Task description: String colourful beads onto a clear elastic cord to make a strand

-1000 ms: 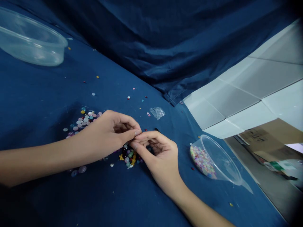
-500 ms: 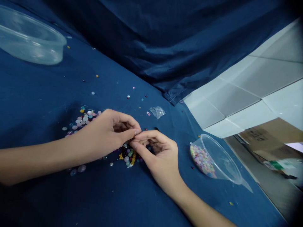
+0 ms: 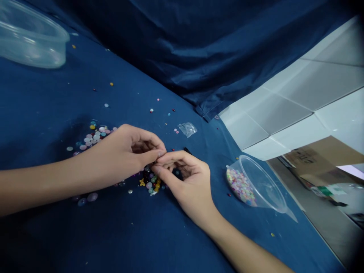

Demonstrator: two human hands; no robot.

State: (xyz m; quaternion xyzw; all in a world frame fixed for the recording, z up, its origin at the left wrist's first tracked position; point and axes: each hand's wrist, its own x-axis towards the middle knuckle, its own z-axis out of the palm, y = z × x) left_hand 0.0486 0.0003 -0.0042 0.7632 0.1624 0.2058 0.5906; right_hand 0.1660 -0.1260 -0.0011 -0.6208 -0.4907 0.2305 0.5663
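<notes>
My left hand [image 3: 127, 151] and my right hand [image 3: 186, 172] meet at the fingertips near the middle of the view. Each is pinched closed, thumb against fingers, and what lies between the fingertips is too small to make out. Just below them is a cluster of beads [image 3: 149, 185], with green, yellow and dark ones and a gold butterfly-shaped piece [image 3: 142, 182]. Behind my left hand lies a pile of pink, white and blue beads [image 3: 96, 137], partly covered by the hand. Larger purple beads [image 3: 92, 197] rest below my left forearm.
A clear container of small colourful beads [image 3: 241, 185] stands at the right. An empty clear tub [image 3: 34, 47] is at the upper left. A small plastic bag [image 3: 187, 129] and scattered beads lie on the blue cloth [image 3: 119, 235]. Beyond the edge is a cardboard box [image 3: 327, 157].
The whole view has shifted slightly, so everything appears a little higher and further left. Both hands keep the same pinched pose with fingertips together.
</notes>
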